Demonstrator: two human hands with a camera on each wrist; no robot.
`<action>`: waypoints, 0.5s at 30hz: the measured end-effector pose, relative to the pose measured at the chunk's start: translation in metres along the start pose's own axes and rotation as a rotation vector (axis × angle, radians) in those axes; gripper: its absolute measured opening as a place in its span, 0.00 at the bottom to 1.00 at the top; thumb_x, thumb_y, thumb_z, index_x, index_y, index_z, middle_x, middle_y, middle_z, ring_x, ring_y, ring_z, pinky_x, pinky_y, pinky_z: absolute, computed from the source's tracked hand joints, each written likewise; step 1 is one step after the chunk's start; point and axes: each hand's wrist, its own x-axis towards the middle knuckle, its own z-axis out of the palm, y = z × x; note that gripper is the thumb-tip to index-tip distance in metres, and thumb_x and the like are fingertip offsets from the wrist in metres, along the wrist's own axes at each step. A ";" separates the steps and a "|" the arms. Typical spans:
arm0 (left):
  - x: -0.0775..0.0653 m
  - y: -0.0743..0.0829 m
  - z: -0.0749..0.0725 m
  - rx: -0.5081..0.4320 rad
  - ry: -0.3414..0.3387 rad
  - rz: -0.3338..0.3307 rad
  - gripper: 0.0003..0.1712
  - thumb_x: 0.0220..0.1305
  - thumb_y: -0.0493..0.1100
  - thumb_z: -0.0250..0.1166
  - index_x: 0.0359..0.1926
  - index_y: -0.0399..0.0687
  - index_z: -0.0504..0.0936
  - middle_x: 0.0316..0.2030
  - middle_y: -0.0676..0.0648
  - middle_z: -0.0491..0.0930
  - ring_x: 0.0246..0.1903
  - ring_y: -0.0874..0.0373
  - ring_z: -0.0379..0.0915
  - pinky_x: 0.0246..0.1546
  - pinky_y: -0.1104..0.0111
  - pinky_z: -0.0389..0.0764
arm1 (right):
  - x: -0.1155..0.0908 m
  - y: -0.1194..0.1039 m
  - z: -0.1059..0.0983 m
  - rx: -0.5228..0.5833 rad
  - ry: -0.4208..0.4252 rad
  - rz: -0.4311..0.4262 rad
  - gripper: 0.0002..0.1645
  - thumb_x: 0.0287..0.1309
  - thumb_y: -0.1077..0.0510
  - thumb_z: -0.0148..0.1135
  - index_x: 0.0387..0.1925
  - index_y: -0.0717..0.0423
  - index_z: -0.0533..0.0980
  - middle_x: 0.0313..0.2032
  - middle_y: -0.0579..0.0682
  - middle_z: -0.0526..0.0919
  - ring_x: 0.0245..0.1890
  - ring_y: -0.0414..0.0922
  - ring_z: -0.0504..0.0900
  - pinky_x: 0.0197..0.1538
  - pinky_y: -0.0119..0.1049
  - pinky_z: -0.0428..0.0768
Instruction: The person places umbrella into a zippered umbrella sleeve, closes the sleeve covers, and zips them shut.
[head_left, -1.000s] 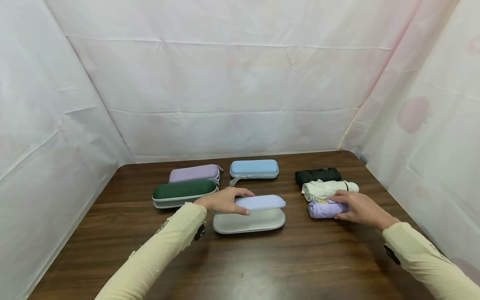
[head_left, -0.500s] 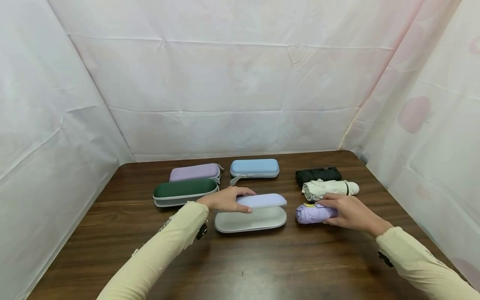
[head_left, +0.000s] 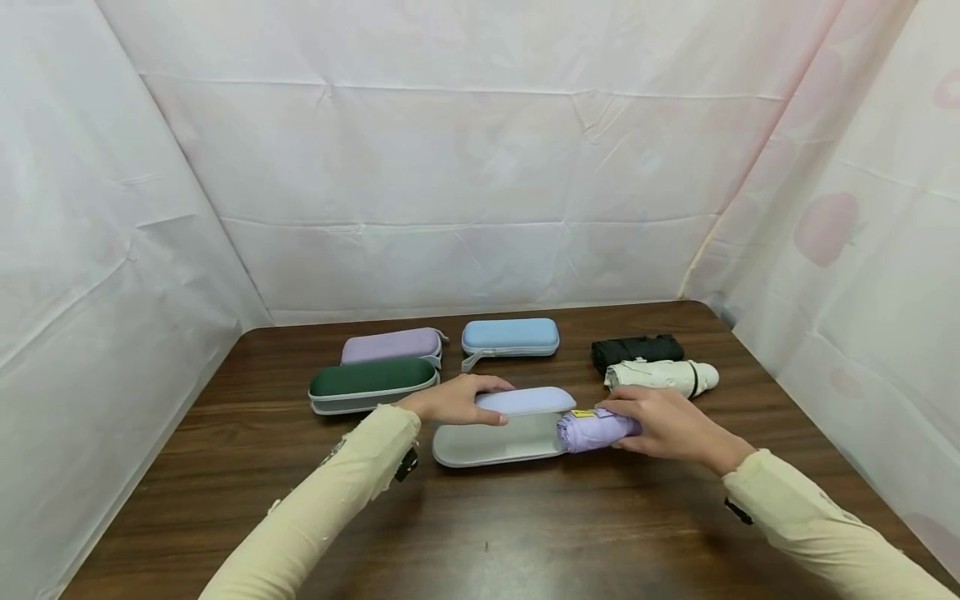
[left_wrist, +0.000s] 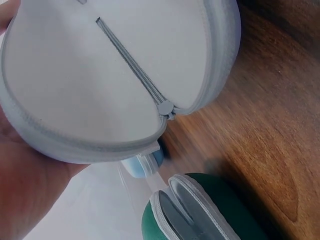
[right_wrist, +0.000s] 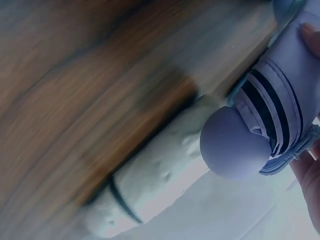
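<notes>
My left hand holds up the pale lavender lid of a zippered hard case, thumb in front and fingers behind. The case's whitish lower half lies on the table. In the left wrist view its pale lining gapes wide, with a zipper slider at one end. A folded purple umbrella is gripped by my right hand, its rolled fabric end overlapping the case's right end. The right wrist view shows the umbrella's rounded handle and dark stripes; part of that hand is cut off.
Behind my right hand lie a white folded umbrella and a black one. A green case and a purple case sit at the left, a blue case at the back. White sheets wall the wooden table.
My right hand has carried the purple umbrella leftward, away from the white umbrella and up to the case's right end. My left hand keeps the lid raised, almost unmoved.
</notes>
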 end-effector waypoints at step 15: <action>0.002 0.007 0.004 0.024 0.005 -0.033 0.33 0.65 0.57 0.60 0.67 0.51 0.67 0.53 0.51 0.74 0.46 0.61 0.71 0.47 0.63 0.72 | 0.032 -0.033 0.009 -0.043 0.014 -0.049 0.31 0.38 0.50 0.79 0.46 0.57 0.81 0.41 0.50 0.80 0.38 0.44 0.81 0.36 0.40 0.80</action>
